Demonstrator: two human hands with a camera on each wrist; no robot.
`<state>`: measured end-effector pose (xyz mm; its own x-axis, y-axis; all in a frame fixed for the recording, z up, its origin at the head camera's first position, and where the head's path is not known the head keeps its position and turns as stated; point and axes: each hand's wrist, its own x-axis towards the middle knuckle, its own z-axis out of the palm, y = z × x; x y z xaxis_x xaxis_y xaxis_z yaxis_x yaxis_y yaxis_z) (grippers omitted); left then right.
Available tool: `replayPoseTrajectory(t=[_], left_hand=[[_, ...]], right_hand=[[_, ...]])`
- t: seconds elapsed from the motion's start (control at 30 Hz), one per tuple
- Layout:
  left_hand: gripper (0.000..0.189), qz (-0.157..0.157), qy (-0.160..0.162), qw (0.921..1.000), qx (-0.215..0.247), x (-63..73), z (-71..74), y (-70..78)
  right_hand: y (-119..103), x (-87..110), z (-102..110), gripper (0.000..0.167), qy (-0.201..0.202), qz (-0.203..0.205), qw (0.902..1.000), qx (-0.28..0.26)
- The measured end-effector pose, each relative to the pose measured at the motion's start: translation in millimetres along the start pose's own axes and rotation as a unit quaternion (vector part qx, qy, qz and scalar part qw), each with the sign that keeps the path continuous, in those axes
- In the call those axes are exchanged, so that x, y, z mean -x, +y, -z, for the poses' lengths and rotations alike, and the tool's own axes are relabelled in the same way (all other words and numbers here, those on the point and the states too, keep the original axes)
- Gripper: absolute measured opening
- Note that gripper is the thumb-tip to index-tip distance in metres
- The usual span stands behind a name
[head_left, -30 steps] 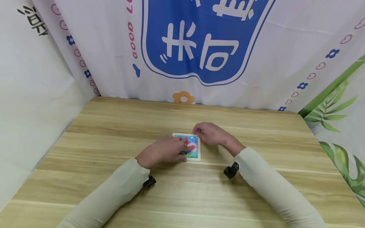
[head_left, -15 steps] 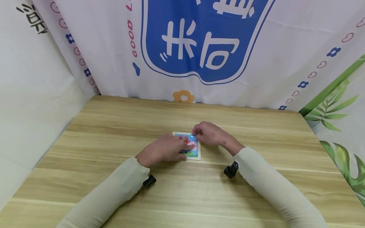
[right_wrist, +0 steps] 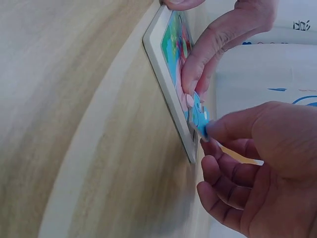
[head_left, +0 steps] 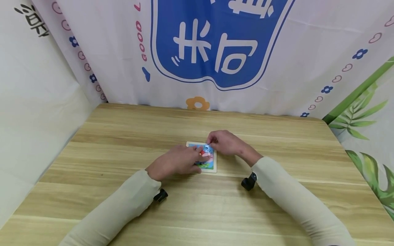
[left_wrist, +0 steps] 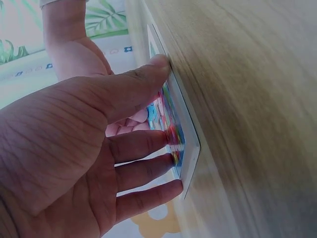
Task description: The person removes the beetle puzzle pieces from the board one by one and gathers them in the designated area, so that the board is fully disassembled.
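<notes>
A square jigsaw puzzle with a pale frame (head_left: 215, 166) and a bright cartoon picture lies flat on the table. My left hand (head_left: 176, 160) rests across it from the left; in the left wrist view, its fingertips touch the picture and the thumb (left_wrist: 159, 64) lies at the near edge. At the far right corner, my right hand (head_left: 226, 142) pinches a light blue puzzle piece (right_wrist: 199, 121) between thumb and index finger. This piece stands tilted, its outer end raised above the frame. The right hand's other fingers (right_wrist: 218, 183) are loosely curled. Part of the picture is hidden under the left hand.
The wood-grain table (head_left: 197, 212) extends around the puzzle on all sides. A white cloth printed with a blue emblem (head_left: 212, 41) hangs along the back edge. Black wrist cameras (head_left: 248, 182) sit below both wrists.
The light blue piece at the puzzle's far right corner has tipped up out of the frame in my right hand's fingers. My left hand has stayed in place on the puzzle.
</notes>
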<state>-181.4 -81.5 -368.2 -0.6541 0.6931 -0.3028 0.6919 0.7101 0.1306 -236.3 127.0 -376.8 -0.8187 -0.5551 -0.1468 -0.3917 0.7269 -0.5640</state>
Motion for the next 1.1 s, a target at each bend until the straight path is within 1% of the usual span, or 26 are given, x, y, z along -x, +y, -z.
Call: replayPoseTrajectory(t=[0.3,0.43,0.53,0.73,0.93,1.1], left_hand=[[0.06,0.012,0.001,0.9999,0.009,-0.5,-0.2,1.3],[0.058,0.014,0.0,0.9997,0.018,-0.3,0.2,1.5],[0.058,0.014,0.002,0.9997,0.022,-0.5,0.6,1.3],[0.057,0.022,0.014,0.9993,0.027,-0.4,-0.8,1.4],[0.054,0.011,0.037,0.9988,0.028,0.2,-4.1,1.7],[0.051,0.006,0.056,0.9978,0.035,0.8,-4.4,0.5]], right_hand=[[1.4,5.7,2.0,0.014,0.016,-0.005,0.9998,-0.009],[6.4,9.7,8.0,0.016,0.023,-0.005,0.9995,-0.019],[12.9,16.1,16.0,0.016,0.03,-0.015,0.9991,-0.028],[37.5,37.0,36.4,0.016,0.032,-0.033,0.9984,-0.033],[70.9,66.6,62.9,0.014,0.024,-0.046,0.9982,-0.03],[97.4,88.4,84.8,0.013,0.03,-0.076,0.9964,-0.022]])
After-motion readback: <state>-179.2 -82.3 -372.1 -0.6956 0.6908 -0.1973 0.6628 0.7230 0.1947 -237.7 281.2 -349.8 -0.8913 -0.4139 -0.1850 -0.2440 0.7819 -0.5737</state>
